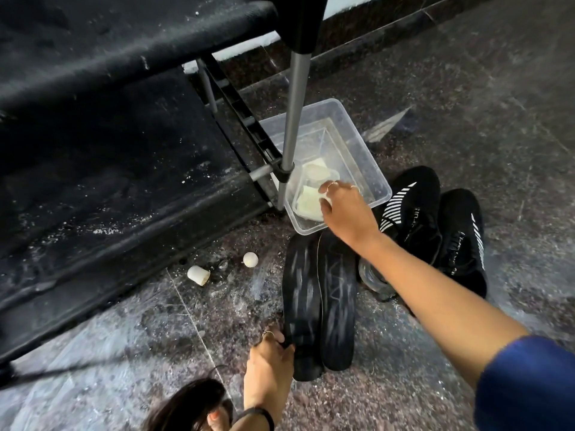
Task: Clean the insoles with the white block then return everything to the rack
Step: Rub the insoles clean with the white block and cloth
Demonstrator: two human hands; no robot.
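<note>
A: Far left, the black fabric-shelved shoe rack with its grey metal poles [292,98] fills that side, dusted with white flecks. That's where everything ends up, but nothing of the task's kit sits on it yet.

B: Just in front of it on the dark speckled stone floor [466,88], a small white cup-shaped piece [198,275] lies tipped over, and a little white ball [250,259] rests near it. Strays, by the look of them.

A: Now the left hand [269,365], low in view. Its fingers [273,334] are curled round the heel end of the left of two black foam insoles [319,303], pinning it to the floor so it won't slide when scrubbed, I'd say.

B: They lie side by side, touching, toes toward the tub, chalky white streaks across both. Cleaning is underway or about to start again.

A: The right hand [345,209] reaches into the clear rectangular plastic tub [367,160] parked against the rack's corner post. Its fingers pinch a pale white block [306,205]. A second pale piece lies behind it.

B: Tub close by, insoles between knees and tub: short reach.

A: Far right, a pair of black sneakers with white stripes [435,225] waits beside the insoles, set aside until they go back.
</note>
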